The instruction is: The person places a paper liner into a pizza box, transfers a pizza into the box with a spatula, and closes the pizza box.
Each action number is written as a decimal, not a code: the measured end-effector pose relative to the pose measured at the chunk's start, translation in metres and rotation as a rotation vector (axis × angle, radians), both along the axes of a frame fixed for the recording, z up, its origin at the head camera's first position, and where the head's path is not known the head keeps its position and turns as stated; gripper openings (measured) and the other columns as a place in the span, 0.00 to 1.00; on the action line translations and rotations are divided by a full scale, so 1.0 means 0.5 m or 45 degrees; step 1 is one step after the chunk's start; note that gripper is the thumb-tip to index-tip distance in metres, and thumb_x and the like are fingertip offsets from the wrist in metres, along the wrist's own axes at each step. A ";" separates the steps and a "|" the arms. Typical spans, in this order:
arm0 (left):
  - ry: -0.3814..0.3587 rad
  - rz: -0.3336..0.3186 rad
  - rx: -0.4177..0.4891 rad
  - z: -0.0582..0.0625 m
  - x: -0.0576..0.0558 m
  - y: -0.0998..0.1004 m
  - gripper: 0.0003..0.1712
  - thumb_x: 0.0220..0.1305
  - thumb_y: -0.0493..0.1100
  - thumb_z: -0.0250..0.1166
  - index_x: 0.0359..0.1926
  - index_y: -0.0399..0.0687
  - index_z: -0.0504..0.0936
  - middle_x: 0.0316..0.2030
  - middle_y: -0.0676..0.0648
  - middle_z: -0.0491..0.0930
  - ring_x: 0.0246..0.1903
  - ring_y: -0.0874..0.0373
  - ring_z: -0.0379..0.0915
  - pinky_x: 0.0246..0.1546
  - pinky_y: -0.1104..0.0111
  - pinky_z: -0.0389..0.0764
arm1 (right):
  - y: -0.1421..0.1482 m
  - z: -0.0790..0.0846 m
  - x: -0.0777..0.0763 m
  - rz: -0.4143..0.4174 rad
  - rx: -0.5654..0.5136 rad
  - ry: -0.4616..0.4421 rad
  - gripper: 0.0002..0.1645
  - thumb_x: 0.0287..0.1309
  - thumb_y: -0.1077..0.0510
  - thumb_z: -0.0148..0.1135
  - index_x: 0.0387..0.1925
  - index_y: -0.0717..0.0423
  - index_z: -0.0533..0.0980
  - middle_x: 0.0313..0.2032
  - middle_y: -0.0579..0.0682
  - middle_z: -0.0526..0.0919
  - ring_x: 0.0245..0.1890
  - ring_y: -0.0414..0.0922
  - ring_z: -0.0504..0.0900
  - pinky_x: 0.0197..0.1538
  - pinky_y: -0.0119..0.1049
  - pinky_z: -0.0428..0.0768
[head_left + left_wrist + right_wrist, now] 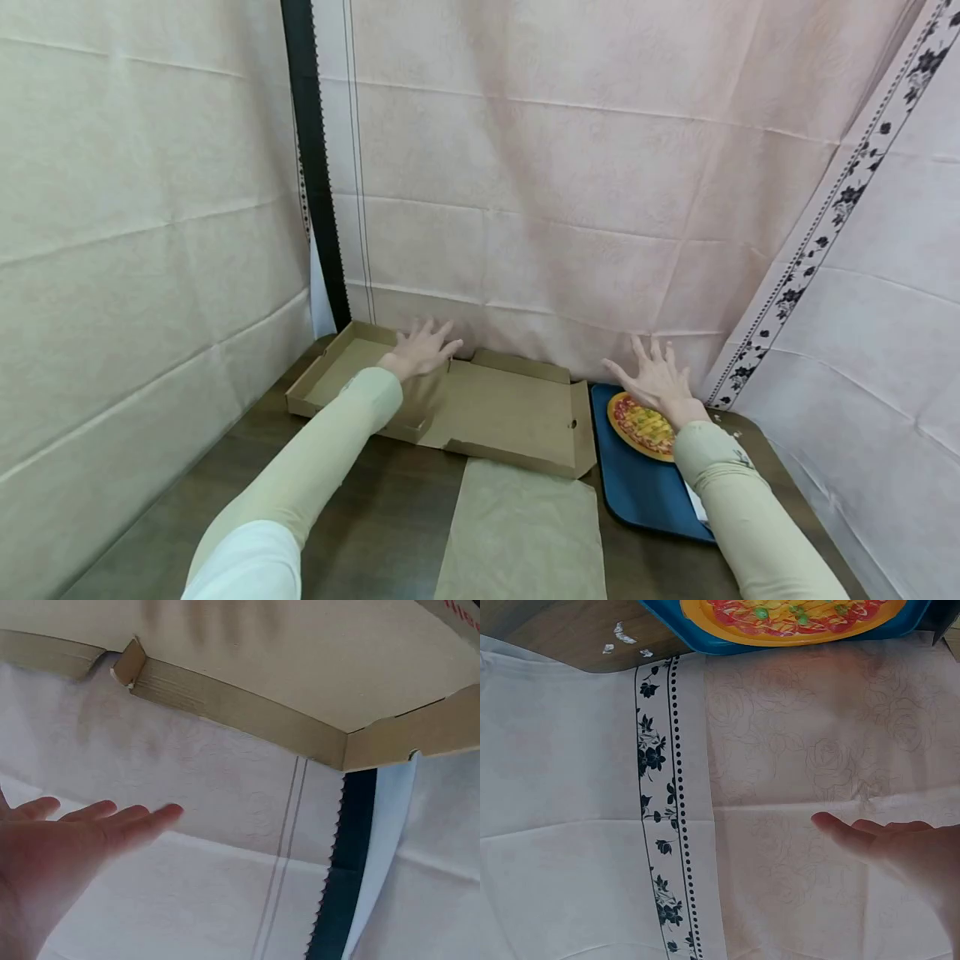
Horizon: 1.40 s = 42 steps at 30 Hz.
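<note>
With fingers spread and nothing held, my left hand [422, 350] hovers over the opened cardboard pizza box [510, 408]. In the left wrist view the same hand [75, 847] appears palm side on, apart from the box wall [240, 705]. My right hand [660, 379], also spread and holding nothing, is above the blue tray [637, 496]. On that tray lies a pizza [641, 425] with an orange-yellow rim, partly covered by the hand and wrist in the head view. The right wrist view shows the pizza [795, 619] at its upper edge, away from the hand [900, 862].
A sheet of brown paper [525, 533] lies in front of the box on the dark wooden table [367, 508]. Something white [697, 504] shows on the tray beside the right sleeve. Pale cloth curtains [570, 167] close in the back and both sides.
</note>
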<state>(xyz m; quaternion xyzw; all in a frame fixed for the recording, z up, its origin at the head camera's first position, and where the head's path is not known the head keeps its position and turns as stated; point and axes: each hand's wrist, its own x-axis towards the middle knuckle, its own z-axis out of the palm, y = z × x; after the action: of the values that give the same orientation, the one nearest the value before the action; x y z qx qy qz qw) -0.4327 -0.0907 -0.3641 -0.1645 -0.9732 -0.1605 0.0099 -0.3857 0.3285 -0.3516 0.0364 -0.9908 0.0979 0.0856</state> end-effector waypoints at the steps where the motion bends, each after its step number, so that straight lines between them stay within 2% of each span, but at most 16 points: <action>1: 0.021 -0.021 -0.013 0.001 0.000 0.003 0.38 0.74 0.65 0.34 0.77 0.57 0.43 0.76 0.34 0.40 0.73 0.30 0.32 0.66 0.30 0.39 | 0.001 0.000 0.000 0.000 0.001 0.001 0.58 0.59 0.20 0.35 0.77 0.50 0.39 0.75 0.67 0.35 0.72 0.72 0.34 0.60 0.80 0.36; 3: 0.070 -0.066 -0.058 0.000 0.000 0.009 0.37 0.75 0.63 0.36 0.77 0.55 0.45 0.74 0.34 0.49 0.73 0.31 0.43 0.68 0.34 0.48 | 0.001 0.001 0.001 0.000 0.001 0.002 0.57 0.60 0.20 0.35 0.77 0.50 0.39 0.75 0.67 0.35 0.72 0.72 0.34 0.60 0.80 0.36; 7: 0.213 -0.188 -0.204 0.004 0.006 0.028 0.32 0.76 0.58 0.42 0.73 0.49 0.57 0.66 0.35 0.67 0.65 0.38 0.64 0.65 0.45 0.66 | 0.001 0.002 0.002 0.000 -0.001 0.005 0.57 0.60 0.21 0.36 0.77 0.51 0.40 0.75 0.67 0.36 0.73 0.72 0.34 0.60 0.80 0.37; 9: 0.292 -0.264 -0.288 0.006 0.011 0.039 0.26 0.76 0.55 0.44 0.66 0.47 0.65 0.57 0.38 0.76 0.57 0.42 0.73 0.58 0.50 0.74 | 0.001 0.003 0.003 -0.002 0.002 0.006 0.56 0.60 0.21 0.36 0.77 0.51 0.40 0.75 0.67 0.36 0.73 0.72 0.34 0.60 0.80 0.37; 11: 0.356 -0.331 -0.352 0.008 0.019 0.051 0.20 0.75 0.52 0.46 0.58 0.46 0.70 0.48 0.41 0.80 0.48 0.46 0.78 0.50 0.54 0.79 | 0.000 0.005 0.003 -0.006 0.005 0.004 0.56 0.61 0.21 0.35 0.77 0.51 0.40 0.75 0.67 0.36 0.73 0.72 0.34 0.60 0.80 0.37; 14: 0.416 -0.411 -0.417 0.010 0.033 0.068 0.13 0.75 0.49 0.48 0.49 0.47 0.73 0.35 0.47 0.78 0.35 0.53 0.76 0.38 0.61 0.79 | 0.002 0.008 0.003 -0.008 0.004 -0.003 0.56 0.61 0.22 0.35 0.77 0.51 0.39 0.75 0.68 0.35 0.72 0.72 0.33 0.60 0.80 0.37; 16: 0.417 -0.457 -0.446 0.012 0.046 0.078 0.11 0.74 0.47 0.49 0.48 0.47 0.73 0.32 0.49 0.77 0.32 0.56 0.75 0.35 0.64 0.78 | 0.002 0.011 0.002 -0.006 0.001 -0.002 0.56 0.61 0.22 0.35 0.77 0.52 0.39 0.75 0.68 0.35 0.72 0.72 0.33 0.60 0.81 0.37; 20: 0.389 -0.538 -0.511 0.016 0.077 0.101 0.13 0.74 0.47 0.50 0.52 0.48 0.72 0.35 0.49 0.79 0.32 0.57 0.76 0.35 0.66 0.79 | 0.004 0.016 0.000 -0.008 0.003 0.010 0.56 0.61 0.21 0.35 0.77 0.51 0.39 0.74 0.69 0.35 0.72 0.72 0.34 0.60 0.81 0.37; 22: 0.404 -0.575 -0.527 0.016 0.094 0.113 0.16 0.74 0.48 0.52 0.56 0.49 0.71 0.37 0.48 0.81 0.34 0.56 0.79 0.35 0.65 0.81 | 0.006 0.018 -0.002 -0.010 0.000 0.015 0.56 0.61 0.21 0.35 0.77 0.51 0.39 0.74 0.69 0.35 0.72 0.73 0.34 0.59 0.81 0.37; 24: 0.433 -0.613 -0.544 0.012 0.111 0.126 0.17 0.73 0.48 0.53 0.59 0.49 0.71 0.38 0.48 0.82 0.33 0.56 0.80 0.34 0.65 0.81 | 0.007 0.019 -0.003 -0.015 -0.005 0.016 0.56 0.61 0.21 0.35 0.77 0.51 0.39 0.74 0.70 0.35 0.72 0.73 0.34 0.59 0.81 0.37; 30: 0.530 -0.739 -0.660 -0.026 0.163 0.162 0.13 0.71 0.50 0.54 0.51 0.52 0.72 0.31 0.52 0.82 0.29 0.58 0.80 0.25 0.67 0.79 | 0.004 0.018 -0.003 -0.016 0.000 0.014 0.56 0.61 0.21 0.34 0.77 0.51 0.39 0.74 0.70 0.35 0.72 0.72 0.33 0.60 0.81 0.37; 33: 0.504 -0.807 -0.719 -0.049 0.189 0.174 0.11 0.72 0.51 0.54 0.49 0.53 0.73 0.30 0.53 0.82 0.28 0.60 0.79 0.25 0.69 0.78 | 0.002 0.016 -0.005 -0.011 0.007 0.009 0.56 0.61 0.21 0.34 0.77 0.52 0.39 0.74 0.70 0.35 0.72 0.72 0.33 0.60 0.81 0.37; 36: 0.425 -0.862 -0.734 -0.066 0.213 0.178 0.09 0.71 0.51 0.55 0.45 0.55 0.76 0.31 0.55 0.82 0.26 0.64 0.77 0.23 0.71 0.76 | 0.000 0.014 -0.007 -0.007 0.008 0.013 0.56 0.61 0.21 0.34 0.77 0.52 0.41 0.74 0.71 0.36 0.72 0.73 0.34 0.60 0.81 0.38; 42: 0.285 -0.883 -0.730 -0.094 0.248 0.175 0.08 0.68 0.51 0.60 0.33 0.57 0.81 0.29 0.58 0.80 0.23 0.67 0.68 0.23 0.74 0.71 | 0.000 0.010 -0.005 0.000 -0.017 0.021 0.54 0.63 0.23 0.36 0.76 0.53 0.43 0.74 0.71 0.39 0.72 0.73 0.35 0.60 0.81 0.39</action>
<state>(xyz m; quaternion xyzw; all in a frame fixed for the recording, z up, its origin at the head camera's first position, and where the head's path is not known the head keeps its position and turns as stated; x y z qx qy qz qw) -0.3087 -0.0033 -0.4110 -0.4927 -0.8587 0.1401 0.0148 -0.3881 0.3283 -0.3465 0.0368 -0.9894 0.1043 0.0940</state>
